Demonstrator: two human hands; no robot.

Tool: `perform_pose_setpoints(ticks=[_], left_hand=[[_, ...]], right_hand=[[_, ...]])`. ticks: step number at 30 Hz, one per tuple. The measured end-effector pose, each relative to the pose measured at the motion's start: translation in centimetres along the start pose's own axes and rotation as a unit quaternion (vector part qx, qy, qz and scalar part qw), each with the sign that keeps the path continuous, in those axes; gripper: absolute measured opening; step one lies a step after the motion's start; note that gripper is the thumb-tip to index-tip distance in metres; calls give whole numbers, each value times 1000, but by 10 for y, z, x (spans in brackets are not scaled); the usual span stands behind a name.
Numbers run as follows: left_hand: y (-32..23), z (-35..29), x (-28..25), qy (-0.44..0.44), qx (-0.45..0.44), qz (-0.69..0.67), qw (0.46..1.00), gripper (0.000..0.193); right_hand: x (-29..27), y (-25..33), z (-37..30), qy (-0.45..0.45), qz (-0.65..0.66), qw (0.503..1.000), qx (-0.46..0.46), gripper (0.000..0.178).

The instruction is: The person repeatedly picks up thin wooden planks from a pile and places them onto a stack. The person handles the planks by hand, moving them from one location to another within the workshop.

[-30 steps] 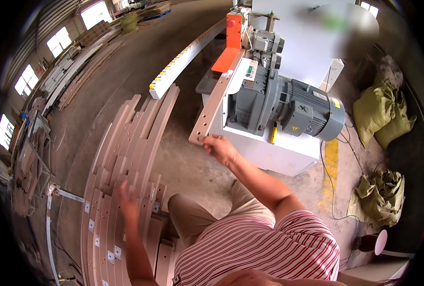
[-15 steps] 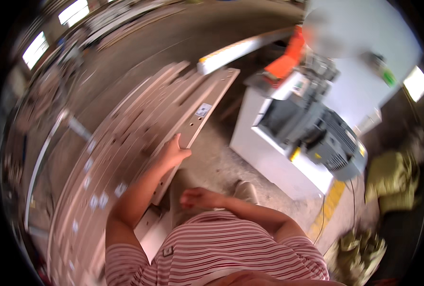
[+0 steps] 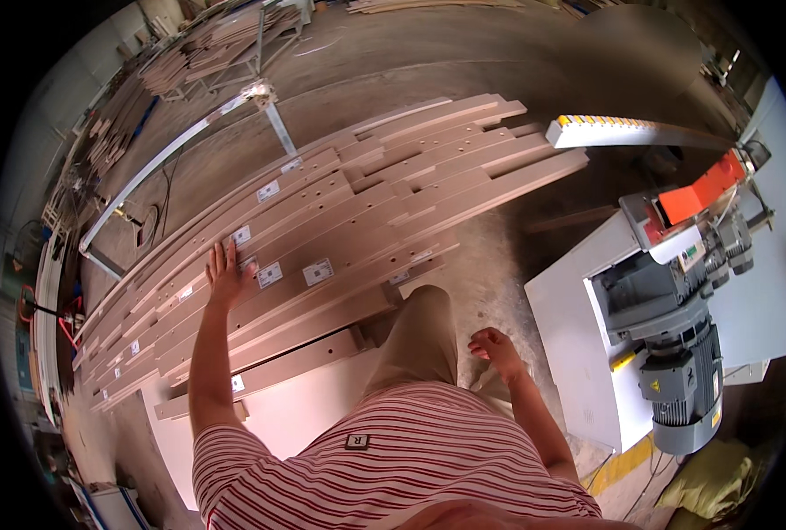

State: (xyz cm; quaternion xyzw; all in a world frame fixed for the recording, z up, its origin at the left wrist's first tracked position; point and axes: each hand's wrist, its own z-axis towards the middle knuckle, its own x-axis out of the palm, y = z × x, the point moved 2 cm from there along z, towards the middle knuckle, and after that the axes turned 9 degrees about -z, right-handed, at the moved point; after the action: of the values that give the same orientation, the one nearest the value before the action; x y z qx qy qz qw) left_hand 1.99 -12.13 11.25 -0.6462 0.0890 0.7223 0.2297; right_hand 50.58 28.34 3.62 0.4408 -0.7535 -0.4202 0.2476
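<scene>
My left hand (image 3: pixel 227 278) lies with spread fingers on a stack of long brown wooden boards (image 3: pixel 371 208), beside white paper labels (image 3: pixel 269 275). No board is gripped in it. The boards run side by side from lower left to upper right, with uneven ends and small drilled holes in several of them. Over the floor to the right of my leg hangs my right hand (image 3: pixel 496 347), its fingers loosely bent and slightly apart, with nothing visible in it. A shorter board (image 3: pixel 296 369) rests on a pale panel (image 3: pixel 177 437) close to my body.
A white machine cabinet (image 3: pixel 578 353) with a grey motor (image 3: pixel 680 380) and an orange guard (image 3: pixel 700 193) stands to my right. Its long white rail (image 3: pixel 623 132) reaches toward the boards' far ends. Beyond the stack, left, is a metal frame (image 3: pixel 168 165).
My left hand has left the edge of the near board and moved left onto the labelled boards. My right hand has moved out to the right. The view has turned left.
</scene>
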Motion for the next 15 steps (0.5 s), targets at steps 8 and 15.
perform_pose_setpoints(ticks=[8, 15], left_hand=[[-60, 97, 14, -30, 38, 33, 998, 80], [-53, 153, 25, -100, 99, -71, 987, 60]], right_hand=[[-10, -42, -1, -22, -65, 997, 21, 22], [-91, -158, -43, -287, -496, 817, 66, 41]])
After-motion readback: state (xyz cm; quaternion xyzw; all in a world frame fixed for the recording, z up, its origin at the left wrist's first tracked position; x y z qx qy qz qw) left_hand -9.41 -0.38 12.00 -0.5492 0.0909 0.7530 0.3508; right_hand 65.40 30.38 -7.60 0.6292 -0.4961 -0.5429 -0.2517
